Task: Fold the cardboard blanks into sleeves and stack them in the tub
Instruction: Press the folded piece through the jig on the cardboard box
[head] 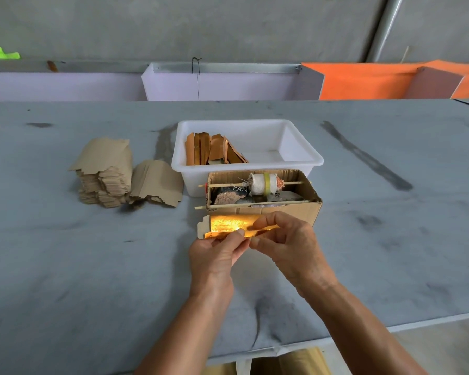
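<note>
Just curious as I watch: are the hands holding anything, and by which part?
Yes. Both hands pinch one gold-faced cardboard blank along its near edge: the left hand near the middle, the right hand toward its right end.

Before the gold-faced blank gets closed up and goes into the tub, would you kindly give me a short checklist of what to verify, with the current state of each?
1. Both hands on the blank: ok; left hand and right hand pinch its near edge.
2. Blank folded shut into a sleeve: not ok; the gold face is open to view.
3. Room in the tub: ok; the sleeves fill only its left part.
4. Path to the tub: not ok; the cardboard box stands between hands and tub.
5. More blanks ready: ok; a stack lies left of the tub.
</note>
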Demonstrator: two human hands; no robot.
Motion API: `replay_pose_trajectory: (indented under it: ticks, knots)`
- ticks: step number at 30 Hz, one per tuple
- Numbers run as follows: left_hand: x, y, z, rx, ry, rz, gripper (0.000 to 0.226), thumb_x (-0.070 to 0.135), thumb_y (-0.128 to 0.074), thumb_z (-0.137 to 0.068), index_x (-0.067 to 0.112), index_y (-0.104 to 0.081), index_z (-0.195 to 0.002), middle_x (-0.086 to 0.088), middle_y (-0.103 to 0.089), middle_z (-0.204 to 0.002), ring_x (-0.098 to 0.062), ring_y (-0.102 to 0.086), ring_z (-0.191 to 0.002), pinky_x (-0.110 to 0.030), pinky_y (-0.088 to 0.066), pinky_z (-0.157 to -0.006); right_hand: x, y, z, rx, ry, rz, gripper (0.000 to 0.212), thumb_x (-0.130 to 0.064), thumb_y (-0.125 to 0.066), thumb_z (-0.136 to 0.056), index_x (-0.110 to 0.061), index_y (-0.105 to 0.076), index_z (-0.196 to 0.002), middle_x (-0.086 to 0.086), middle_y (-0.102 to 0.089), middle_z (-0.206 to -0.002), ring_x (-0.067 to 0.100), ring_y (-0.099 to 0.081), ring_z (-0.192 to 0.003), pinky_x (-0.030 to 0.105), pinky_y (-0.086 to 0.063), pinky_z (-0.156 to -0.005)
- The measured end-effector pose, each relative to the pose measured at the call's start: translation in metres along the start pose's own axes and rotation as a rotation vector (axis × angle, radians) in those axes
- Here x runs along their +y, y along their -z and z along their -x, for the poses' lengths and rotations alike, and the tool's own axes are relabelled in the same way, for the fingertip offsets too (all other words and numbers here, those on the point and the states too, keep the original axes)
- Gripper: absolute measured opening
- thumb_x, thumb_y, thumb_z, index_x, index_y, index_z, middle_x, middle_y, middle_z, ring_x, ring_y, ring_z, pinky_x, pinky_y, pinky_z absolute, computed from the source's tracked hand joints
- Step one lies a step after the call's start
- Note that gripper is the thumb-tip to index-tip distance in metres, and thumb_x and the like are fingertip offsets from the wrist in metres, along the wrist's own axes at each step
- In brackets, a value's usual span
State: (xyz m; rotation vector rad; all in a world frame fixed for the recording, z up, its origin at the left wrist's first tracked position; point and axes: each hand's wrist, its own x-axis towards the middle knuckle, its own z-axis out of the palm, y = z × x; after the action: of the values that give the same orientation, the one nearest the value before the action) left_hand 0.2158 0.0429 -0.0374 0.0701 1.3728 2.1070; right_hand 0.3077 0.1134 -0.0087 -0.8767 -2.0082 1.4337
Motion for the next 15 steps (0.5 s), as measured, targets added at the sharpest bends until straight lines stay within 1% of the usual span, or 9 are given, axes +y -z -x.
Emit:
replay_pose_trajectory:
  ticks: [2, 6, 9, 11, 15]
  knots:
    - [0.0004, 0.0004, 0.0002, -0.005, -0.002, -0.001, 0.004, -0.008, -0.067, -0.077, -0.004, -0.065, -0.077, -0.02, -0.068, -0.079, -0.026, -0.07, -0.071, -0.032, -0.059, -0.074, 0.0006, -0.0003, 0.0, -0.002, 0.001, 0.001, 0.017, -0.001, -0.073, -0.077, -0.013, -0.066, -0.088, 0.009, -0.068, -0.068, 0.011, -0.057, -0.057, 0.022, -0.049, -0.057]
    - [0.0007, 0.0008, -0.0002, -0.011, -0.016, -0.006, 0.009, -0.008, -0.067, -0.077, -0.001, -0.065, -0.073, -0.017, -0.067, -0.076, -0.024, -0.069, -0.069, -0.03, -0.059, -0.072, 0.0016, 0.0, -0.0011, -0.019, -0.008, 0.005, 0.016, -0.002, -0.073, -0.078, -0.013, -0.067, -0.089, 0.009, -0.066, -0.068, 0.002, -0.051, -0.048, 0.012, -0.039, -0.048]
    - [0.0001, 0.0012, -0.0004, -0.015, -0.029, -0.011, 0.011, -0.009, -0.066, -0.077, 0.0, -0.065, -0.071, -0.018, -0.065, -0.077, -0.025, -0.067, -0.07, -0.026, -0.058, -0.067, 0.0025, 0.0007, -0.0018, -0.027, -0.015, 0.01, 0.016, -0.003, -0.072, -0.079, -0.013, -0.068, -0.09, 0.011, -0.068, -0.07, -0.002, -0.047, -0.042, 0.008, -0.035, -0.045]
    - [-0.0001, 0.0015, -0.0002, -0.025, -0.033, -0.01, 0.011, -0.009, -0.067, -0.077, 0.0, -0.065, -0.071, -0.019, -0.065, -0.078, -0.026, -0.067, -0.072, -0.026, -0.058, -0.066, 0.0026, 0.0007, -0.0023, -0.026, -0.013, 0.02, 0.017, -0.003, -0.072, -0.079, -0.014, -0.068, -0.091, 0.012, -0.068, -0.072, -0.003, -0.048, -0.042, 0.008, -0.034, -0.045]
    - [0.0, 0.002, 0.0005, -0.029, -0.035, -0.011, 0.012, -0.009, -0.067, -0.077, 0.001, -0.066, -0.07, -0.019, -0.066, -0.077, -0.026, -0.068, -0.071, -0.026, -0.058, -0.066, 0.0027, 0.001, -0.0032, -0.022, -0.008, 0.05, 0.017, -0.004, -0.072, -0.08, -0.016, -0.068, -0.091, 0.004, -0.066, -0.068, -0.004, -0.049, -0.044, 0.007, -0.036, -0.046]
